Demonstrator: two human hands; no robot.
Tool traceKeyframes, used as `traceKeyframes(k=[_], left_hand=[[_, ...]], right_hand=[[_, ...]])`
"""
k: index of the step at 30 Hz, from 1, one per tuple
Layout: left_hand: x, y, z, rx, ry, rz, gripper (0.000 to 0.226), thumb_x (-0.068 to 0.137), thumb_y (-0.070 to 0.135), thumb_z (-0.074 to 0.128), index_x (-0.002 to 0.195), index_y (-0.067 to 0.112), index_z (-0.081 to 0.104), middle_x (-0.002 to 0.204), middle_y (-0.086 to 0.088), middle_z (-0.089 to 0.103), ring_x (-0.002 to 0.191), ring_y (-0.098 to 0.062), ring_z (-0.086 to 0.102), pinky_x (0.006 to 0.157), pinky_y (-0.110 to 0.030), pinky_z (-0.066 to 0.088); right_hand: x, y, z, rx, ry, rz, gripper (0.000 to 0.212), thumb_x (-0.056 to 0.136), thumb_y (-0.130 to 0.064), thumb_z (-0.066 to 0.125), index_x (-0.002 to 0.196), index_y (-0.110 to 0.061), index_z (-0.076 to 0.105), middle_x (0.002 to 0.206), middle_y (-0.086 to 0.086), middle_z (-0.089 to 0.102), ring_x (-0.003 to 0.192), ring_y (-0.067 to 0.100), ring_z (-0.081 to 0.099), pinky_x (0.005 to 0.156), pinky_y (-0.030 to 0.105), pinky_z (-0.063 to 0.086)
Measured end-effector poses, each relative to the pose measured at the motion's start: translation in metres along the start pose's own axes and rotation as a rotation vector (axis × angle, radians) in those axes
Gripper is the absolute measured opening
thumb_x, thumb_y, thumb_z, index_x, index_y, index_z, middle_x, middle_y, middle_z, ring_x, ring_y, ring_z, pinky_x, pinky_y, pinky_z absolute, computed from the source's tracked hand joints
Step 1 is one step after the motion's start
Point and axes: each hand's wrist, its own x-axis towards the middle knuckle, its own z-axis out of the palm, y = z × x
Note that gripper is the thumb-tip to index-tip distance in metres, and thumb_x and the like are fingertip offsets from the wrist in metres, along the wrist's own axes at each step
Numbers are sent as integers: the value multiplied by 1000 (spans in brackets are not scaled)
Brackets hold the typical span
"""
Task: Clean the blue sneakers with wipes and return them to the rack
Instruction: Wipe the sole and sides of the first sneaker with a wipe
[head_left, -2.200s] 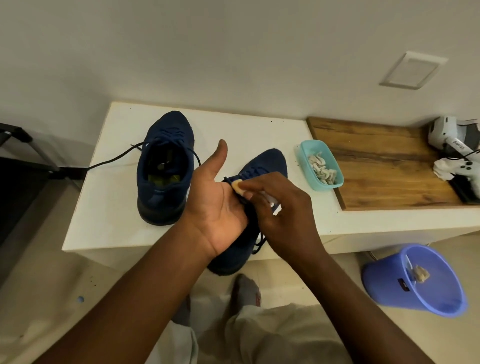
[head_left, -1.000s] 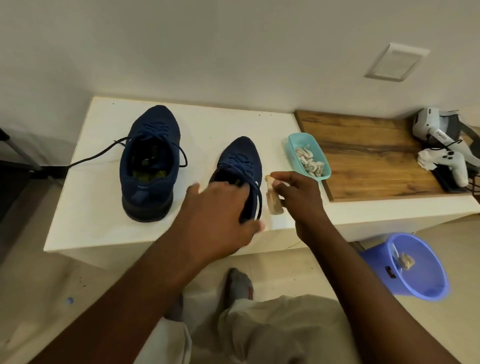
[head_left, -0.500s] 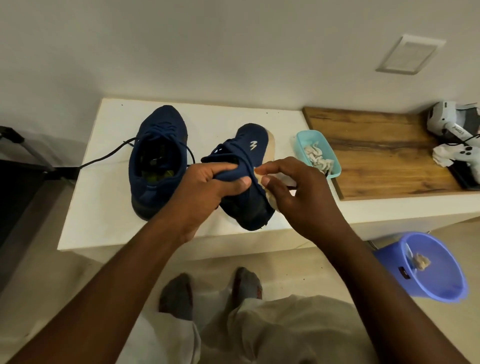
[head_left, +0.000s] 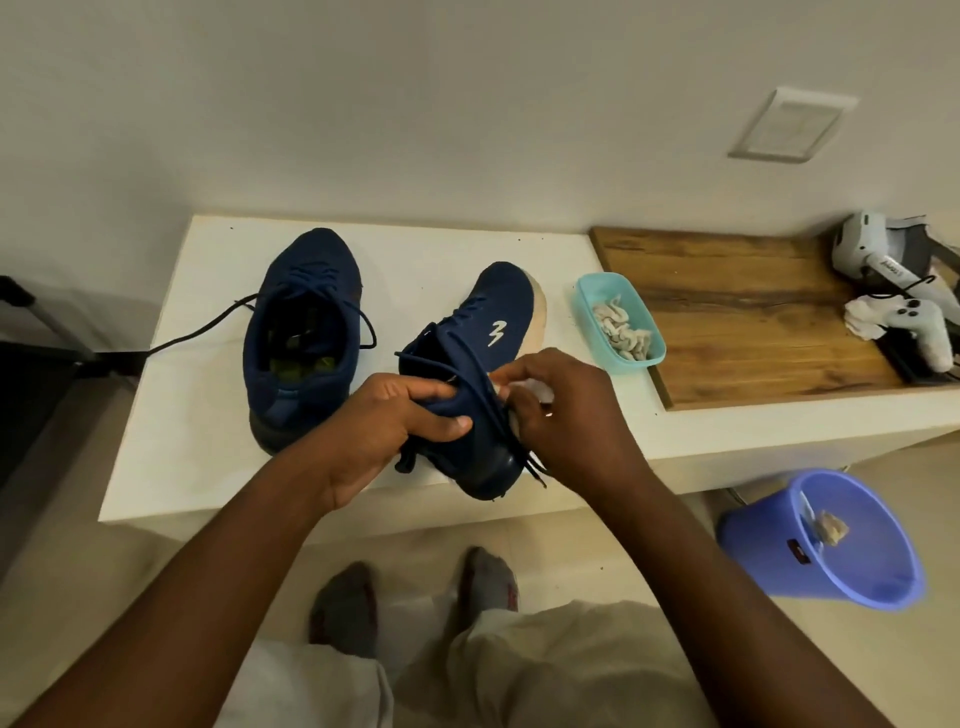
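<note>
Two blue sneakers are over the white counter (head_left: 197, 415). The left sneaker (head_left: 304, 332) stands upright on the counter, its opening facing me. My left hand (head_left: 384, 426) grips the collar of the right sneaker (head_left: 483, 358), which is tipped on its side so the white logo and pale sole edge show. My right hand (head_left: 561, 410) presses a crumpled white wipe (head_left: 535, 387) against that sneaker's sole side near the heel. Loose laces hang between my hands.
A teal tub (head_left: 621, 322) of used-looking wipes sits right of the sneakers, beside a wooden board (head_left: 753, 312). A white headset and controller (head_left: 904, 301) lie at the far right. A blue bin (head_left: 826, 540) with a wipe inside stands on the floor. A black cable (head_left: 197, 332) runs off left.
The right sneaker went from flat on the counter to lifted and tipped on its side in my left hand. My right hand brought the wipe onto its sole side.
</note>
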Motion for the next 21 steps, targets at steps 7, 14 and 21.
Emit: traceKeyframes(k=[7,14,21], left_hand=[[13,-5,23,144,127,-65,45,77,55,78,112,29,69,107,8,75,95,-9,72,84,-26,57],[29,-18,19,301,297,13,65,64,84,68,107,35,70,95,11,76,91,-11,71,90,-43,58],[30,-17,26,415,298,48,64,74,74,70,90,13,69,81,1,74,77,-16,71,81,-50,59]], right_hand=[[75,28,12,-126,225,93,23,94,-10,57,114,-13,68,110,5,63,96,19,61,75,20,39],[30,17,13,-62,115,-93,17,93,-13,61,104,-15,74,100,2,66,90,12,61,76,15,45],[84,28,11,-117,255,51,20,91,-10,56,103,-12,72,101,6,66,88,18,61,65,12,36]])
